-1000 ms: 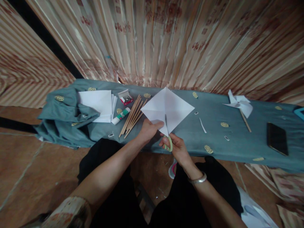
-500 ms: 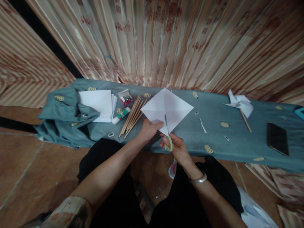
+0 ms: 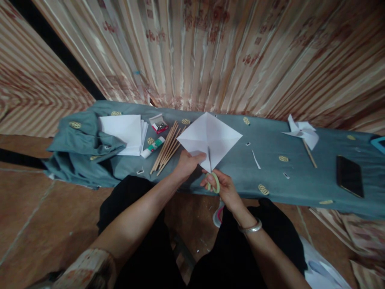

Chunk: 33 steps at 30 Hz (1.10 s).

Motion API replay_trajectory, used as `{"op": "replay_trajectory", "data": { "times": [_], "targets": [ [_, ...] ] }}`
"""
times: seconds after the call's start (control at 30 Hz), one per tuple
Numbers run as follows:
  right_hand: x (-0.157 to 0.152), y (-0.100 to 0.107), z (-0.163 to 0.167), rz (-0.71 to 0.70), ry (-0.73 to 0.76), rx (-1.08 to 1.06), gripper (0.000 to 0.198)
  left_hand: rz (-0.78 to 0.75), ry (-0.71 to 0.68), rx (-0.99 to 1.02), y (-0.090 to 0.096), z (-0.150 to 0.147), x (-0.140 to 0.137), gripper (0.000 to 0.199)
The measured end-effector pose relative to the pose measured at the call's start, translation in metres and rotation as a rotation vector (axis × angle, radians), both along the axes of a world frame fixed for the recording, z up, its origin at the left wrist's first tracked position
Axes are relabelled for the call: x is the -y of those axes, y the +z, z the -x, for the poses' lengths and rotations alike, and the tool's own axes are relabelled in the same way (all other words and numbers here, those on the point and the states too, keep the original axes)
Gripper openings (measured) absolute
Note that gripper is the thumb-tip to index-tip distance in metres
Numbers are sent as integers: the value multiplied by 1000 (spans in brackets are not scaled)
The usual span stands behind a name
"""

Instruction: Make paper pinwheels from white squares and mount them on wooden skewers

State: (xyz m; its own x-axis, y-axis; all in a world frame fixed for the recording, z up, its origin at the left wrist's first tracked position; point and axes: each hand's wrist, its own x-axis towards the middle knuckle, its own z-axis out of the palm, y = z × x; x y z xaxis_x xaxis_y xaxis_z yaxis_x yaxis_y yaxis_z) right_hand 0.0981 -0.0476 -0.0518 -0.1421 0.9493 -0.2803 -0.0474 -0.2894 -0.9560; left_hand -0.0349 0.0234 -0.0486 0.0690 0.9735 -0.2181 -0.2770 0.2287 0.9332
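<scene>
White paper spreads over blue-green cloth, left hand pinching its near-left edge, right hand gripping scissors at its near corner, while its right corner has drawn slightly left, widening the gap to the paper strip.

Blk phone nr blue obj., poss. plastic.

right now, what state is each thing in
left hand: holding white sheet
right hand: holding scissors
white sheet: creased, unfolded
scissors: one blade over the sheet
red box: open
glue tube: lying flat
sticks: loosely piled
pinwheel: assembled, lying down
phone: lying flat, dark
paper stack: partly covered
</scene>
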Motion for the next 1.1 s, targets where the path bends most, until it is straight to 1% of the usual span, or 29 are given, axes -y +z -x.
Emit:
{"op": "replay_trajectory", "data": {
  "times": [0.13, 0.23, 0.33, 0.43, 0.5, 0.57, 0.63, 0.73, 0.83, 0.9, 0.97, 1.03, 1.1],
  "targets": [
    [0, 4, -8, 10, 76, 27, 53, -52, 140, 63, 7, 8, -11, 23],
    [-2, 8, -22, 6, 98, 61, 52, -90, 156, 101, 12, 16, -18, 31],
    [-7, 11, -41, -20, 62, 92, 51, -148, 162, 83, 13, 23, -23, 33],
    [-14, 12, -59, -43, -69, 85, 54, -201, 197, -43, 13, 29, -24, 29],
    [-19, 12, -67, -56, -197, 34, 54, -229, 133, -190, 14, 32, -22, 24],
    [-25, 12, -72, -80, -308, -36, 54, -261, 3, -323, 15, 32, -18, 18],
    [-30, 12, -75, -109, -364, -101, 54, -280, -127, -405, 13, 29, -13, 13],
    [-36, 12, -77, -128, -399, -142, 53, -289, -231, -452, 9, 25, -7, 13],
    [-39, 11, -75, -114, -433, -76, 47, -276, -268, -438, 5, 23, -6, 17],
    [-38, 9, -73, -105, -409, -43, 42, -257, -283, -427, 4, 24, -7, 16],
    [-37, 8, -70, -96, -386, -61, 40, -216, -276, -380, 6, 25, -9, 12],
    [-37, 7, -67, -88, -424, -113, 40, -130, -248, -249, 9, 24, -10, 14],
    [-40, 6, -65, -97, -521, -172, 38, -31, -214, -22, 14, 21, -10, 23]
  ]
}}
